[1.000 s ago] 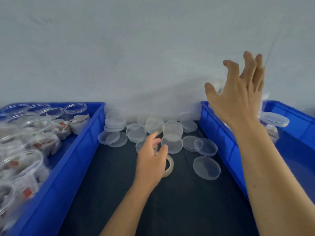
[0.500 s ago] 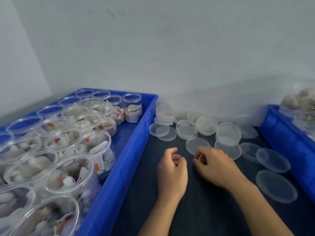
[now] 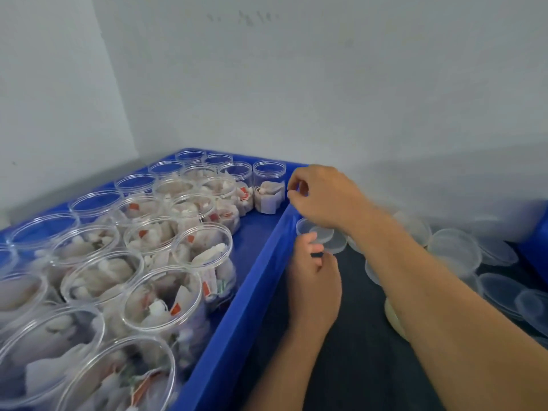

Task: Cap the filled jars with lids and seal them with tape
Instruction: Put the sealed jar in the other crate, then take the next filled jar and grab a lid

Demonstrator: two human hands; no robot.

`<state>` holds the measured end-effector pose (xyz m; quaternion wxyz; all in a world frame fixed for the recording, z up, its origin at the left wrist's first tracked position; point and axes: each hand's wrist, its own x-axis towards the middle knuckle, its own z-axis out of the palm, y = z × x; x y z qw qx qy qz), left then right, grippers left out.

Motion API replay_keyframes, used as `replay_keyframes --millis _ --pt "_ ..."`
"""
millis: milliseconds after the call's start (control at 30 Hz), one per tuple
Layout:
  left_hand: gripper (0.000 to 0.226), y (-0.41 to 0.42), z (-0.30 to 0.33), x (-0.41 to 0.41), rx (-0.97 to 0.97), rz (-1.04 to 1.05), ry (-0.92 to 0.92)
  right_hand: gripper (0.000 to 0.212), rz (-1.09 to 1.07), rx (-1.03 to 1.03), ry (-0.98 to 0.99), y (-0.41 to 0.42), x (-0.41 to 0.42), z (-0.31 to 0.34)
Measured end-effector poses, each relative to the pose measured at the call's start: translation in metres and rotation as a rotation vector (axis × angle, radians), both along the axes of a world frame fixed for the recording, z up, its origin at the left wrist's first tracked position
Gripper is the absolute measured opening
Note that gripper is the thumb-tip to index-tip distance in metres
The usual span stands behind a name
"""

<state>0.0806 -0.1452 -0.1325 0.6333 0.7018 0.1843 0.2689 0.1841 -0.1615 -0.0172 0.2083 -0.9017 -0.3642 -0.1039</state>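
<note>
Several open clear jars (image 3: 166, 295) filled with white packets stand in the blue bin (image 3: 249, 289) on the left. Clear lids (image 3: 453, 253) lie scattered on the dark table. My left hand (image 3: 314, 280) has curled fingers pinching the near edge of a clear lid (image 3: 321, 234) beside the bin wall. My right hand (image 3: 323, 197) hovers over the bin's far right corner, next to the far jar (image 3: 268, 188). Its thumb and forefinger are curled close together; whether they hold anything is unclear. A tape roll (image 3: 393, 318) peeks out under my right forearm.
A second blue bin (image 3: 536, 235) shows at the right edge. Grey walls close off the back and the left. The dark table (image 3: 350, 351) runs between the two bins.
The view has swung left toward the jar bin. My right hand came down from the right bin, crossed over and rose to the left bin's corner. My left hand left the tape and reached the lids.
</note>
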Motion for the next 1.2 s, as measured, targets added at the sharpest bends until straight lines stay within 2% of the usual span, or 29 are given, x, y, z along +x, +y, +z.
replay_keyframes --millis 133,267,333,400,567,667,800,1067,1133,1200 --pt "0.045 0.017 -0.006 0.007 -0.041 0.037 -0.030 0.035 0.022 -0.056 0.038 0.042 0.023 0.004" --pt "0.063 0.018 -0.015 0.007 0.005 0.040 -0.052 0.061 -0.015 -0.170 0.073 0.065 0.051 -0.002" --pt "0.066 0.017 -0.018 0.009 0.016 0.063 -0.079 0.067 -0.031 -0.203 0.106 0.072 0.064 -0.005" --pt "0.065 0.016 -0.020 0.009 0.007 0.085 -0.106 0.061 -0.063 -0.248 0.108 0.080 0.074 -0.007" --pt "0.064 0.016 -0.021 0.009 0.004 0.090 -0.123 0.026 -0.147 -0.273 -0.056 0.093 0.078 -0.010" --pt "0.063 0.017 -0.024 0.009 0.021 0.082 -0.117 0.026 -0.210 -0.243 -0.139 0.091 0.072 -0.007" --pt "0.062 0.015 -0.024 0.008 0.034 0.083 -0.076 0.024 -0.179 -0.120 -0.177 0.069 0.055 0.011" --pt "0.050 -0.003 -0.026 0.000 0.103 0.058 -0.043 0.010 -0.243 0.123 -0.317 -0.042 -0.011 0.074" --pt "0.060 -0.011 -0.025 -0.008 0.099 0.003 -0.060 0.007 -0.246 0.118 -0.295 -0.074 -0.031 0.071" --pt "0.083 -0.015 -0.025 -0.015 0.145 -0.083 -0.081 0.009 -0.244 0.095 -0.259 -0.100 -0.051 0.052"
